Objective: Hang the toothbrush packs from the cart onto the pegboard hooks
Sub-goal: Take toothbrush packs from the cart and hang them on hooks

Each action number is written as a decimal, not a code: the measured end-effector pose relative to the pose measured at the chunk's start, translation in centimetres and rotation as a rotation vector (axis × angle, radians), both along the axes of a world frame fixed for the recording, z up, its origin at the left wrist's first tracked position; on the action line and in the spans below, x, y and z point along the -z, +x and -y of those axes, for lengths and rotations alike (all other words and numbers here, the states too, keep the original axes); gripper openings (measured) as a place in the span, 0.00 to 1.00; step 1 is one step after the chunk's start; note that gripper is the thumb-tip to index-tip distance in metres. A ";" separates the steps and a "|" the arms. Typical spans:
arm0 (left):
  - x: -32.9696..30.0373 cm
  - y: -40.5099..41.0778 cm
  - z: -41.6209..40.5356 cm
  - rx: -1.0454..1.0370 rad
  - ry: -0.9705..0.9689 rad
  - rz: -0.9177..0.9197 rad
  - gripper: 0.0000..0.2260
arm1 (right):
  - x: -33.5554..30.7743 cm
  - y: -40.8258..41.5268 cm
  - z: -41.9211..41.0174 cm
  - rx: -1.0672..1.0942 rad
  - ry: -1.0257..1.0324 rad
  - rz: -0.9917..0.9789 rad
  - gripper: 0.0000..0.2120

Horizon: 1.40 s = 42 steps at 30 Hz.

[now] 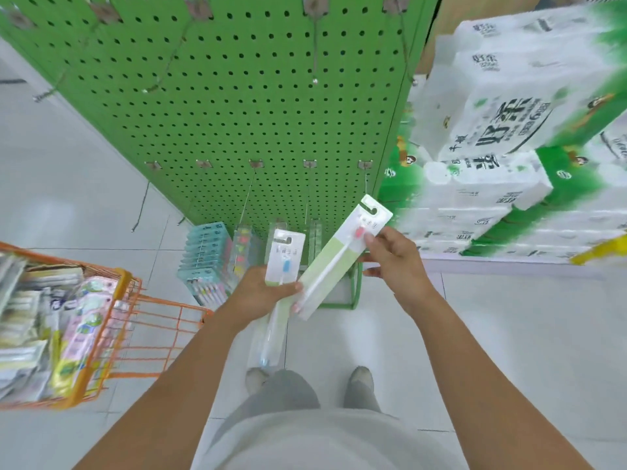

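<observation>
Cart (101, 334): orange wire basket at your 9 o'clock, low left, heaped w/ toothbrush packs in white, pink, yellow.
Pegboard (237, 96): green perforated panel at 12 o'clock; two rows of metal hooks stick out toward you.
Hung packs (203, 259): pale blue multi-brush packs, w/ more clear ones beside them, hang at the panel's foot, approx 11 o'clock.
Left hand (261, 293): fingers curled round a clear pack w/ blue-headed brush (283, 259); pack runs from 12 down to 6 o'clock, lower end past your wrist.
Pink-brush pack (342, 259): white and light green card, tilted toward 1 o'clock, hang hole at its top just below the far-right lower hook (365, 178). Its bottom corner touches your left fingertips.
Right hand (390, 259): thumb and fingers pinch the pink-brush pack's upper right edge.
Tissue bundles (509, 147): stacked white and green packs at 2 o'clock.
Floor (509, 334): pale tiles; your two shoes at 6 o'clock.
</observation>
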State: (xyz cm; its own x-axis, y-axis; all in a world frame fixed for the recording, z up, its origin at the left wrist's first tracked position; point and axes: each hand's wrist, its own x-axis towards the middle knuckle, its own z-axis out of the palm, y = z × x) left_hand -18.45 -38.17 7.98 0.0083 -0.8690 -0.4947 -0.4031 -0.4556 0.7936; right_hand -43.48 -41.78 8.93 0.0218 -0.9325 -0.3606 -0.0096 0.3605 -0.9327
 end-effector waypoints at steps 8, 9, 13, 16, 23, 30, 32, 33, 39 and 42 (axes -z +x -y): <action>2.0 -3.5 0.5 -0.043 -0.091 0.155 0.03 | 2.0 -4.1 2.5 -0.003 -0.056 -0.039 0.08; 2.2 -3.6 0.7 -0.077 -0.104 0.162 0.04 | 2.6 -4.5 2.7 -0.020 -0.041 -0.046 0.07; 2.5 -4.7 1.5 -0.107 -0.114 0.041 0.03 | 4.8 -5.3 3.8 -0.149 -0.017 -0.221 0.12; 3.0 -5.4 2.0 -0.062 -0.078 -0.024 0.06 | 6.1 -4.7 4.6 -0.253 -0.065 -0.374 0.16; 3.6 -5.2 3.6 -0.014 -0.072 0.008 0.11 | 8.8 -4.0 6.4 -0.287 -0.071 -0.508 0.10; 3.9 -5.5 4.8 0.005 -0.065 0.036 0.11 | 10.0 -5.0 5.4 -0.252 -0.123 -0.500 0.15; 3.9 -5.9 5.0 0.027 -0.056 0.060 0.11 | 9.8 -5.0 5.4 -0.253 -0.128 -0.477 0.18; 3.8 -6.1 5.0 0.033 -0.047 0.067 0.11 | 9.8 -5.1 5.5 -0.246 -0.129 -0.469 0.17; 4.0 -7.6 4.8 0.006 -0.042 0.081 0.14 | 10.3 -5.4 7.5 -0.197 -0.132 -0.496 0.18; 4.2 -8.2 4.8 0.007 -0.056 0.102 0.14 | 10.4 -5.4 10.0 -0.221 -0.158 -0.517 0.13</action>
